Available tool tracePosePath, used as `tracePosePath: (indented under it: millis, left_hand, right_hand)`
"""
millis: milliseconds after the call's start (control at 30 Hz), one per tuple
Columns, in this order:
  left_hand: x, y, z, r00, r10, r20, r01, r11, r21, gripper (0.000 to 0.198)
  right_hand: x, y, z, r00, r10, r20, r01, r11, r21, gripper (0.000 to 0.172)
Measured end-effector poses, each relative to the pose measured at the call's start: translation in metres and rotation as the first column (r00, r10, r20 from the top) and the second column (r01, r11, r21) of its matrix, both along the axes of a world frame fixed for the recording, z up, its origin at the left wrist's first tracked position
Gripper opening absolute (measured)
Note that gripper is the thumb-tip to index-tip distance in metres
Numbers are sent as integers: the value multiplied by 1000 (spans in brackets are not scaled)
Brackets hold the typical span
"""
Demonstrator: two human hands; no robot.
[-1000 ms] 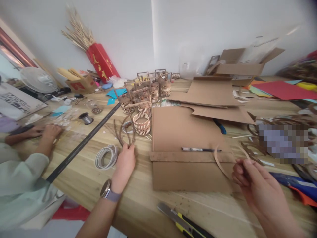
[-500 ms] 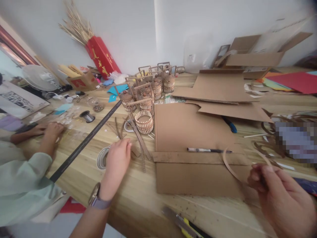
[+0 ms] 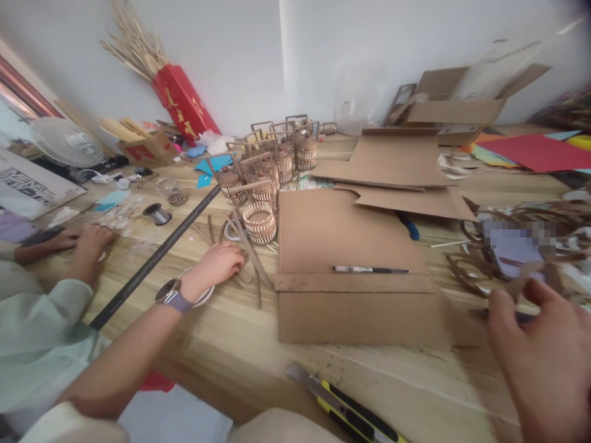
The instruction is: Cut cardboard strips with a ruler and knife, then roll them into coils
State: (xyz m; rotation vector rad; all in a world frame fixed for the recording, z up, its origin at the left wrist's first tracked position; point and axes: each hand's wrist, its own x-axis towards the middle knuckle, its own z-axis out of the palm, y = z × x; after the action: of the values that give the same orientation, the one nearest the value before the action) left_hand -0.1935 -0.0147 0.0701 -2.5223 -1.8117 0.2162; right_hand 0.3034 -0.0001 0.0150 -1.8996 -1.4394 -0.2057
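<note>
My left hand (image 3: 216,266) lies on the wooden table (image 3: 221,344) over a white tape roll (image 3: 203,296). Its fingers are curled onto loose brown cardboard strips (image 3: 252,255). Just beyond stands a small round slatted cardboard basket (image 3: 260,222), with several finished ones (image 3: 272,166) behind it. My right hand (image 3: 547,354) is at the lower right, pinching a blurred brown cardboard strip (image 3: 521,281) near a heap of curled strips (image 3: 466,264). Between my hands lies a cardboard sheet (image 3: 341,237) with a pen (image 3: 369,269) on it.
A yellow and black utility knife (image 3: 344,406) lies at the near edge. A long black bar (image 3: 152,261) runs diagonally at the left. Another person's hands (image 3: 87,243) work at the far left. More cardboard sheets (image 3: 392,163), an open box (image 3: 462,111) and coloured paper (image 3: 530,151) sit behind.
My left hand laid the upright strips down on the table and now rests on them. My right hand carried its curved strip off the cardboard sheet to the right, toward the heap.
</note>
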Motion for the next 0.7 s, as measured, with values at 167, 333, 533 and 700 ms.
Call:
tracePosePath:
  millis: [167, 333, 533, 700]
  left_hand:
    - [5, -3, 1, 990, -133, -53, 129, 989, -73, 19]
    - [4, -8, 4, 974, -216, -71, 207, 971, -117, 18]
    - [5, -18, 17, 972, -226, -62, 219, 971, -97, 20]
    - [2, -34, 27, 990, -133, -43, 132, 991, -16, 27]
  right_hand:
    - [-12, -4, 7, 992, 54, -112, -56, 998, -14, 56]
    - [-19, -7, 11, 980, 140, -138, -142, 990, -7, 48]
    - [-22, -7, 9, 976, 173, -128, -173, 985, 14, 39]
    - [-24, -7, 9, 974, 178, -140, -177, 984, 17, 34]
